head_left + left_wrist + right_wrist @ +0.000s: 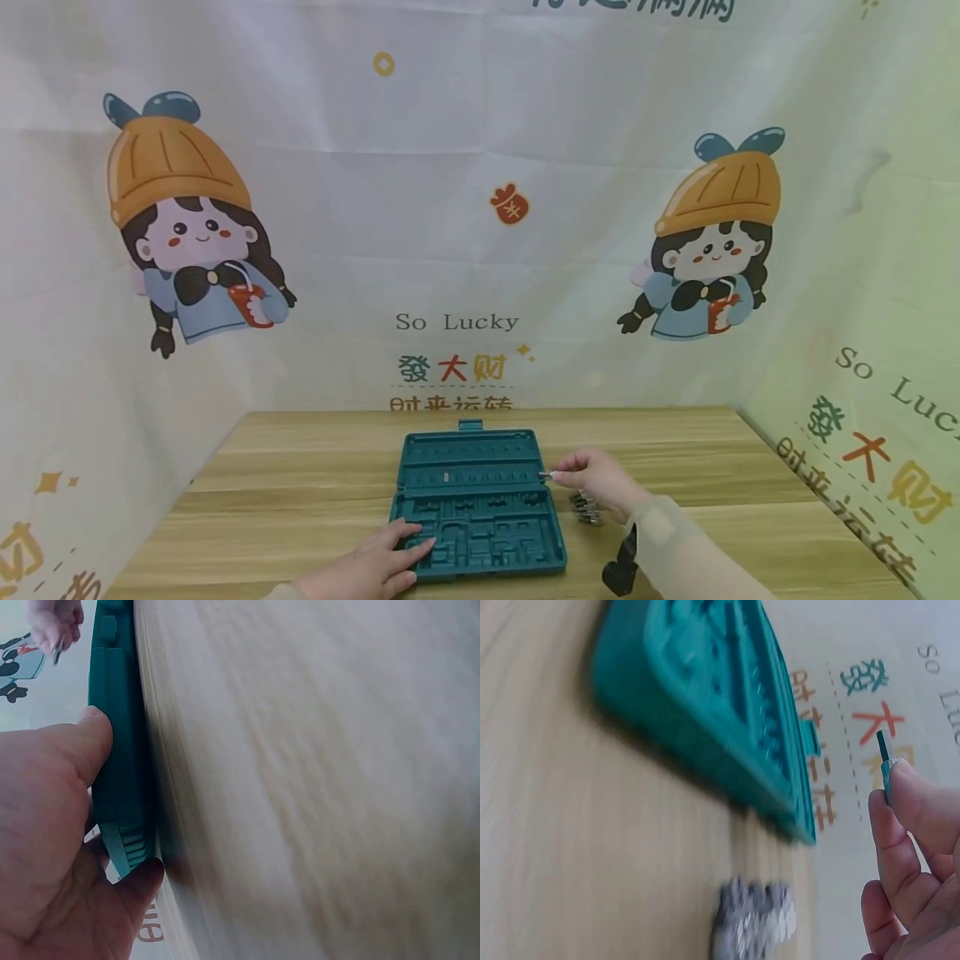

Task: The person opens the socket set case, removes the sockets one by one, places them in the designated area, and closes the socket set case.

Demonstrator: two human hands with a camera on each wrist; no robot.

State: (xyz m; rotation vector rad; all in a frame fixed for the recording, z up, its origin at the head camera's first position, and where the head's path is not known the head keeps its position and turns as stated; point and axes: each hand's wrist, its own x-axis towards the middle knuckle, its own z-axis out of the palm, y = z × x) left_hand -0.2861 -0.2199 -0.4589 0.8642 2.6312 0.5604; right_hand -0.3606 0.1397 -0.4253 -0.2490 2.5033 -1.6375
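A teal plastic tool case lies unfolded on the wooden table, its moulded slots facing up. My left hand rests over its near left corner, with fingers spread on the tray and the thumb at the front edge. In the left wrist view the thumb touches the case's outer wall. Between thumb and forefinger my right hand pinches a small metal screwdriver bit, just beside the right edge of the lid. One small bit stands in the lid's lower row. Several loose metal bits lie heaped right of the case.
The wooden table extends to both sides of the case. Behind it hangs a pale printed cloth, which also covers the sides. A black wrist-camera mount hangs below the right sleeve.
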